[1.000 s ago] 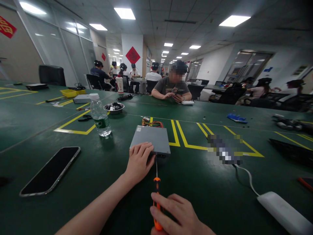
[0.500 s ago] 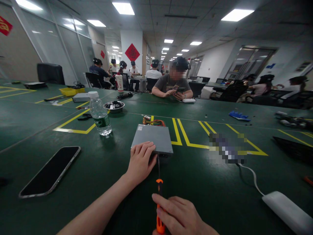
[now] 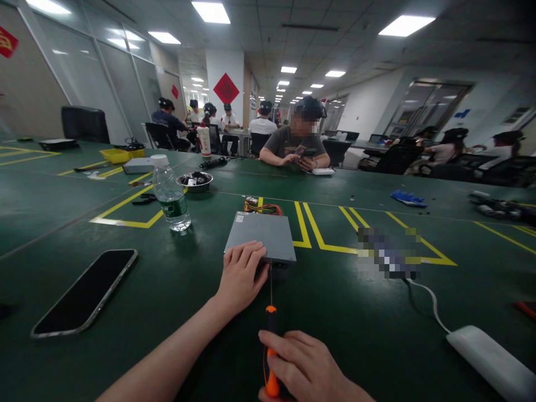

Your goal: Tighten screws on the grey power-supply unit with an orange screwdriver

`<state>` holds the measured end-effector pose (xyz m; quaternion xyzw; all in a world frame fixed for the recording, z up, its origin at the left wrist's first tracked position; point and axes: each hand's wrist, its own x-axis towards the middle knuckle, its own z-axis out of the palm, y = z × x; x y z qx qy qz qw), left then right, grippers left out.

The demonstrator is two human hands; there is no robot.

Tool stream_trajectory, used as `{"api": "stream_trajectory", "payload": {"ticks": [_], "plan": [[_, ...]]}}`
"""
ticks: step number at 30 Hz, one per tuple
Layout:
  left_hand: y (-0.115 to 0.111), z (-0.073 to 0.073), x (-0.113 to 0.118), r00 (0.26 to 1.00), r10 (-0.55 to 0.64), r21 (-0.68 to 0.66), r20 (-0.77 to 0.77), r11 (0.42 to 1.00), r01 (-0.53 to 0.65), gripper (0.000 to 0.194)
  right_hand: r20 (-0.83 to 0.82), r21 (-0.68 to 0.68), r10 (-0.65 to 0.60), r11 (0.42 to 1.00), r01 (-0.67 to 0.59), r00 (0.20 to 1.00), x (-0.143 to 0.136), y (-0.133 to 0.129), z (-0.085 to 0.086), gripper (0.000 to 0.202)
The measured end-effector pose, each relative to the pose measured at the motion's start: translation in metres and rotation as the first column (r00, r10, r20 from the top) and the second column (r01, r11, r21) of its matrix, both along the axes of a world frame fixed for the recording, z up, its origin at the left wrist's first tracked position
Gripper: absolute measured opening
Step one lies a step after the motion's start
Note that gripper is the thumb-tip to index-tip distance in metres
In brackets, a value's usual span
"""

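Note:
A grey metal box (image 3: pixel 262 231) lies on the green table, with a bundle of coloured wires (image 3: pixel 268 209) at its far side. My left hand (image 3: pixel 240 276) rests on the box's near left corner, fingers over the top and thumb at the front face. My right hand (image 3: pixel 304 365) is closed round the orange handle of a screwdriver (image 3: pixel 272 357). The screwdriver's shaft points away from me, and its tip meets the near face of the box beside my left thumb. What the tip touches is too small to tell.
Left of the box stand a water bottle (image 3: pixel 171 195), a phone (image 3: pixel 87 293) and a metal bowl (image 3: pixel 196 181). On the right lie a white power bank (image 3: pixel 489 357) with a cable and a blue item (image 3: pixel 408 198). A person (image 3: pixel 295 139) sits across the table (image 3: pixel 355 312).
The screwdriver handle has turned slightly in my right hand and leans a little further left. My left hand and the box stay in place.

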<state>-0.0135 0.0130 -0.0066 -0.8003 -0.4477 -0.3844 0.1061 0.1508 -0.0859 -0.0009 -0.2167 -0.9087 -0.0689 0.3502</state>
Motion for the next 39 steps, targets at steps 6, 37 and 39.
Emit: {"api": "stream_trajectory", "payload": {"ticks": [6, 37, 39], "plan": [[0.000, -0.001, 0.000, 1.000, 0.006, -0.003, 0.005, 1.000, -0.006, 0.024, 0.177, -0.031, -0.038, 0.999, 0.045, 0.983, 0.001, -0.002, -0.001, 0.031], [-0.001, 0.002, 0.000, 1.000, 0.016, -0.002, -0.015, 1.000, -0.016, 0.025, 0.054, 0.003, -0.030, 1.000, 0.030, 0.998, -0.001, -0.007, 0.009, 0.023], [-0.001, 0.002, 0.000, 1.000, 0.017, 0.003, -0.011, 1.000, -0.017, 0.025, -0.008, 0.016, -0.025, 1.000, 0.025, 1.000, 0.000, -0.007, 0.008, 0.021]]}}
